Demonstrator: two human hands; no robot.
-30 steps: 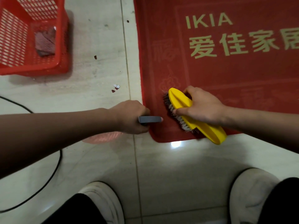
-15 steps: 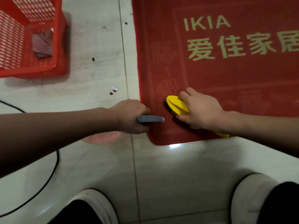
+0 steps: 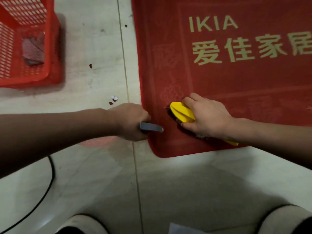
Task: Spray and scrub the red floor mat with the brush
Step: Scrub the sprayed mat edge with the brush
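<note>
Below, the pale tiled floor (image 3: 94, 183) carries everything. On it the red floor mat (image 3: 236, 78) lies flat and fills the upper right part of the view, with pale letters "IKIA" and a line of characters on it; its near left corner is rounded and lies between the two hands. A red plastic basket (image 3: 55, 48) stands on the floor at the upper left, well apart from the mat. The left hand (image 3: 130, 122) is at the left edge of the mat, near that corner, with its fingers curled round a flat grey piece (image 3: 150, 127) that points over the mat; a pinkish shape (image 3: 98, 141) shows under the wrist, and I cannot tell what it is. The right hand (image 3: 207, 117) lies on top of the yellow brush (image 3: 181, 112) and grips it, fingers folded over its back. The brush rests on the mat near the corner, bristles down, and its yellow end comes out under the wrist. Two pale shoes (image 3: 87, 223) are at the bottom edge of the view. A black cable (image 3: 50, 174) curves over the floor at the lower left. Inside the basket lies a dark cloth (image 3: 33, 49). Some small scraps (image 3: 114, 98), white and dark red, lie on the floor just beyond the left hand.
</note>
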